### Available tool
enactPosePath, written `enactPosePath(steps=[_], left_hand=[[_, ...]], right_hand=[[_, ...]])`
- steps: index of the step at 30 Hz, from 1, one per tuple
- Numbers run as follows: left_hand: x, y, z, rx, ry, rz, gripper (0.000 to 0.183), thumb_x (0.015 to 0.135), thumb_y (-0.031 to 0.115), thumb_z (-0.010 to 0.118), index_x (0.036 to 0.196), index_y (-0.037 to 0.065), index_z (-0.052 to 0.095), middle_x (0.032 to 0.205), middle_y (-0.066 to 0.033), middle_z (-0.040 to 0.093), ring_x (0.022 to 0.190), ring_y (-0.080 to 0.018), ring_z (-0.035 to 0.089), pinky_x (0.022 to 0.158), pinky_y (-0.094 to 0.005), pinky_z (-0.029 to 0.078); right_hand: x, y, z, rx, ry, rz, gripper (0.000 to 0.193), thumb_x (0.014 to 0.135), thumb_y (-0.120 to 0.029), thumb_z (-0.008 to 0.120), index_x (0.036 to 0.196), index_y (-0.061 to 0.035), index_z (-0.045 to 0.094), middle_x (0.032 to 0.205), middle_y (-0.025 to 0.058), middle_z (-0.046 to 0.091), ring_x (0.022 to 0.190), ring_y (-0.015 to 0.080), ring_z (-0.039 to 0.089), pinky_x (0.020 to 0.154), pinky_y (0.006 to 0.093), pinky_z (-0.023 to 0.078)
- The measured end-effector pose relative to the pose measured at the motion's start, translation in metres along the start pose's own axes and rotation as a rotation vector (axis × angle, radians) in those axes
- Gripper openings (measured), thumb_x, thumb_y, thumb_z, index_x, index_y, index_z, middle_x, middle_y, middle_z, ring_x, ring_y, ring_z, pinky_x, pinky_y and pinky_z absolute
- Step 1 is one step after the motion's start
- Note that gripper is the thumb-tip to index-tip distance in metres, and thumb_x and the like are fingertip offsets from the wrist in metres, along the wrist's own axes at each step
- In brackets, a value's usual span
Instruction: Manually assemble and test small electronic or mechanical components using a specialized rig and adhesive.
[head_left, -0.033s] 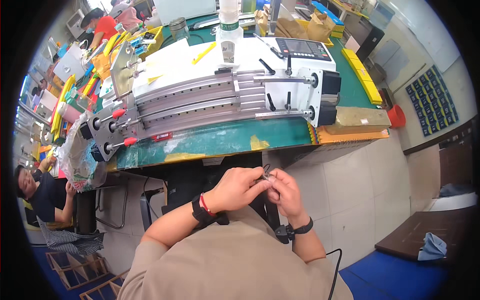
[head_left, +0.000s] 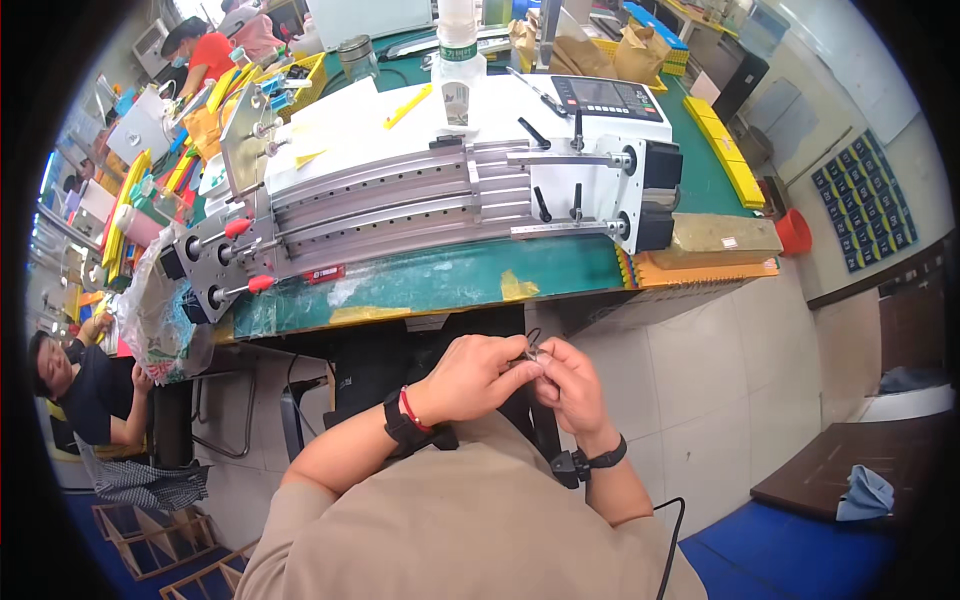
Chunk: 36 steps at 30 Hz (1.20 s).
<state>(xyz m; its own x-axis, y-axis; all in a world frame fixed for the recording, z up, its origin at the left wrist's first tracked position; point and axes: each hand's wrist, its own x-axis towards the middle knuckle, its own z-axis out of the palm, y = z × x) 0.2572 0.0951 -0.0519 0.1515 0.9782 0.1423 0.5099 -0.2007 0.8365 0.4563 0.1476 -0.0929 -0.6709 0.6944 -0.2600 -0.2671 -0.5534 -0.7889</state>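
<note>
My left hand (head_left: 478, 374) and my right hand (head_left: 570, 385) meet in front of my chest, off the near edge of the workbench. Fingers and thumbs of both are pinched together on a small metallic piece (head_left: 531, 354), mostly hidden by the fingertips. A thin dark loop (head_left: 534, 335) sticks up from between the fingers. What kind of thing it is cannot be made out. Beyond my hands, on the bench, lies a long metal linear-rail machine (head_left: 400, 205) with black clamp levers, red-handled clamps at its left end and black motors at its right.
The green bench (head_left: 440, 280) holds a clear bottle (head_left: 458, 80), a white control box (head_left: 610, 98), a yellow bar (head_left: 722, 150) and a tan block (head_left: 725, 236). A plastic bag (head_left: 160, 315) hangs at the left, beside a seated person (head_left: 100, 390). A chair (head_left: 292, 415) stands below the bench.
</note>
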Motion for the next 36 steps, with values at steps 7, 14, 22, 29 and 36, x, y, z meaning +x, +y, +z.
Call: enactPosePath(steps=[7,14,22,29,36], left_hand=[[0.001,-0.002,0.002,0.032,0.035,-0.008,0.041,0.103,0.03,0.072,0.074,0.005,0.058,0.06,-0.0159,0.055,0.057,-0.0403,0.056,0.053,-0.0454,0.041],[0.007,-0.006,0.007,0.05,0.036,-0.005,0.039,0.102,0.028,0.075,0.078,0.003,0.059,0.061,-0.0153,0.052,0.056,-0.0377,0.05,0.053,-0.0416,0.04],[-0.007,0.005,-0.005,-0.056,0.03,-0.12,0.032,0.101,0.029,0.075,0.088,0.002,0.063,0.074,-0.0173,0.063,0.065,-0.034,0.065,0.06,-0.0432,0.049],[0.007,-0.011,0.026,-0.077,-0.007,0.096,0.034,0.106,0.032,0.065,0.091,0.002,0.061,0.082,-0.0225,0.069,0.078,-0.0462,0.068,0.068,-0.0497,0.054],[-0.008,-0.008,0.011,-0.007,0.068,-0.074,0.046,0.104,0.038,0.07,0.076,0.003,0.057,0.065,-0.017,0.062,0.061,-0.0406,0.062,0.057,-0.0461,0.046]], right_hand=[[-0.003,0.005,0.007,0.171,-0.03,-0.088,0.013,0.114,-0.015,0.054,0.104,-0.0076,0.059,0.077,-0.0069,0.049,0.058,0.0003,0.037,0.05,0.0203,0.026],[0.008,0.0,-0.01,0.096,0.012,-0.023,0.015,0.115,-0.015,0.052,0.102,-0.0084,0.057,0.073,-0.0067,0.046,0.053,0.0016,0.032,0.048,0.0219,0.025],[0.017,-0.002,0.011,0.087,-0.071,-0.135,0.017,0.114,-0.016,0.053,0.099,-0.0089,0.057,0.069,-0.0057,0.045,0.053,0.004,0.037,0.049,0.0231,0.028],[-0.002,0.04,-0.045,-0.162,0.071,-0.243,0.017,0.114,-0.021,0.056,0.105,-0.0063,0.059,0.073,-0.0048,0.049,0.055,0.0026,0.042,0.046,0.0201,0.031],[0.002,0.013,-0.001,-0.038,0.012,-0.199,0.022,0.117,-0.016,0.051,0.099,-0.0064,0.058,0.069,-0.0032,0.048,0.054,0.0036,0.035,0.051,0.0217,0.028]])
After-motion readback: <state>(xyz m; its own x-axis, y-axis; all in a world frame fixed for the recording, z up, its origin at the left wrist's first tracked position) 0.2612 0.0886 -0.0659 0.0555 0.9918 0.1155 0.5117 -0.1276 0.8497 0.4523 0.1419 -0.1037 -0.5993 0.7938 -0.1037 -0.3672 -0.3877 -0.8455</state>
